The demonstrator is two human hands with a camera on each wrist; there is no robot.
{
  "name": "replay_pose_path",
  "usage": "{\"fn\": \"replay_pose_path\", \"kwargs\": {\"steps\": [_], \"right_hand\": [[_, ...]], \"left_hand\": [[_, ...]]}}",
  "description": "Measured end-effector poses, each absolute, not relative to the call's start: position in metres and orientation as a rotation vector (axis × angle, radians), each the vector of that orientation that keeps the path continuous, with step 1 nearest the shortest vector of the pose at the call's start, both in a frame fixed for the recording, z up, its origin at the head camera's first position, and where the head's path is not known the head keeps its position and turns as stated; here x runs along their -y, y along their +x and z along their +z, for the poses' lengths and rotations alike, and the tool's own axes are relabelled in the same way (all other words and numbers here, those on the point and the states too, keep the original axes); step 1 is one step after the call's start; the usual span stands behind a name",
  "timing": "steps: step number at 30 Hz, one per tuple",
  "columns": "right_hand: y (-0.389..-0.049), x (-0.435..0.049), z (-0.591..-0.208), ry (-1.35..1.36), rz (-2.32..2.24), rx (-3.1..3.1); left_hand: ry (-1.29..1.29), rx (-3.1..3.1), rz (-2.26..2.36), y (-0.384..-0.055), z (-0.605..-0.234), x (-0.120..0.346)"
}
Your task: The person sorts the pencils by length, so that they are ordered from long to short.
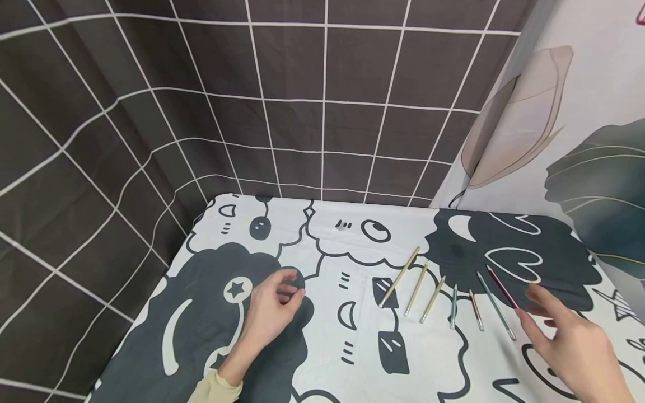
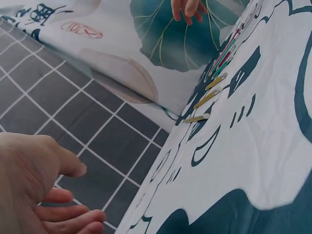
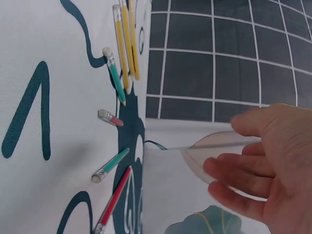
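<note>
Several pencils lie in a spread row on the patterned cloth. Three yellow pencils [image 1: 416,288] are on the left of the row. Right of them come a short green pencil [image 1: 454,307], a short red pencil [image 1: 476,310], a longer green pencil [image 1: 496,305] and a longer red pencil [image 1: 501,286]. My right hand [image 1: 574,338] hovers nearest the longer red pencil, fingers loosely bent and holding nothing; the right wrist view shows it apart from the pencils. Well left of the row, my left hand [image 1: 274,308] hangs over a dark printed cloud, fingers relaxed with nothing in them.
A white cloth [image 1: 322,313] with dark cloud drawings covers the table. Behind it hangs a dark curtain [image 1: 292,61] with a white grid, which also runs down the left side. A pale leaf-print curtain [image 1: 534,101] hangs at the right.
</note>
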State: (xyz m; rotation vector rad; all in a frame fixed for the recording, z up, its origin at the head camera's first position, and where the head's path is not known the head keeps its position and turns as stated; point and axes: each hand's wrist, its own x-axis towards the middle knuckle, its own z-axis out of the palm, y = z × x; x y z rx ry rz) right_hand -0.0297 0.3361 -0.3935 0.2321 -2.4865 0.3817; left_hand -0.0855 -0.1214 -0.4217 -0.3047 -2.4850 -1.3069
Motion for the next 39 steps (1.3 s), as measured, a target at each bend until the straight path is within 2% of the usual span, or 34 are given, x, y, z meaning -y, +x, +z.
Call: {"fn": "replay_pose_path", "kwargs": {"steps": [9,39], "right_hand": [[-0.034,-0.343,-0.397,0.126,0.604,2.485],[-0.036,-0.354,-0.414,-0.015,0.585,2.510]], "left_hand": [[-0.305,2.389,-1.436,-0.099,-0.425,0.102],[-0.210,2.436,-1.609,-0.115,-0.436,0.042]]}}
